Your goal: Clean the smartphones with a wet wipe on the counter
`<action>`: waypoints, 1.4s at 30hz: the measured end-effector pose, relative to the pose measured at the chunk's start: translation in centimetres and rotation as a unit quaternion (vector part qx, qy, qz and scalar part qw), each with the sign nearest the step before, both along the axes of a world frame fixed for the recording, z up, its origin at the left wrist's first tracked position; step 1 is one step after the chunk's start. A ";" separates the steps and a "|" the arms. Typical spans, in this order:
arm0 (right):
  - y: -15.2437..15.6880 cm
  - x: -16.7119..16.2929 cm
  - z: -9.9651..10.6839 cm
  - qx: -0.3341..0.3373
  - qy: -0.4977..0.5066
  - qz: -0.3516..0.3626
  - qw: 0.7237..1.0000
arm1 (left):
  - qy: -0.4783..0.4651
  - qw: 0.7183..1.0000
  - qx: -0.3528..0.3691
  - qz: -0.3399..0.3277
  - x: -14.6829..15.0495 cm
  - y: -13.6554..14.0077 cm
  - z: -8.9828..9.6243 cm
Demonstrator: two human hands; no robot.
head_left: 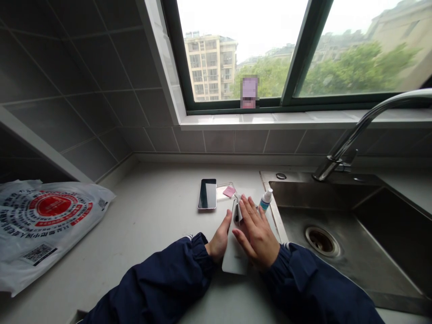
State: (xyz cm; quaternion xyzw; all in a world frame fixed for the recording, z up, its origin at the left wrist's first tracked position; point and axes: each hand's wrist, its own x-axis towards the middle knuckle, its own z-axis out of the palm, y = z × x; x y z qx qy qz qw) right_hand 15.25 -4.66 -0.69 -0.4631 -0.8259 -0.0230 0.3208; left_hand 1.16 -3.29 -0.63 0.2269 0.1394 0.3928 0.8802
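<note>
On my feed, the left hand (218, 240) is clamped on the side of a pale device (232, 255), lower centre of the frame. The right hand (258, 234) lies flat over a grey cloth (240, 213) on it. Lopsided pressure could twist the device loose, I judge. A wide rightward sweep could knock the white-capped bottle (266, 200) into the sink (266, 178), right of frame.
</note>
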 end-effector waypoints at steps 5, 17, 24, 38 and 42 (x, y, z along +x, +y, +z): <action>0.0 0.0 0.3 0.011 0.010 0.020 1.000 | 0.042 0.995 0.068 0.056 0.2 0.0 0.0; 0.0 0.0 0.3 -0.001 0.008 0.029 1.000 | 0.060 0.989 0.101 0.090 0.3 0.0 0.1; 0.0 -0.1 0.2 -0.008 0.005 0.028 1.000 | 0.048 0.993 0.082 0.074 0.4 -0.1 0.3; 0.0 -0.1 0.1 -0.013 0.006 0.027 1.000 | 0.059 0.990 0.090 0.094 0.5 -0.1 0.4; 0.0 -0.1 0.1 -0.017 0.006 0.026 1.000 | 0.049 0.992 0.080 0.079 0.5 -0.1 0.3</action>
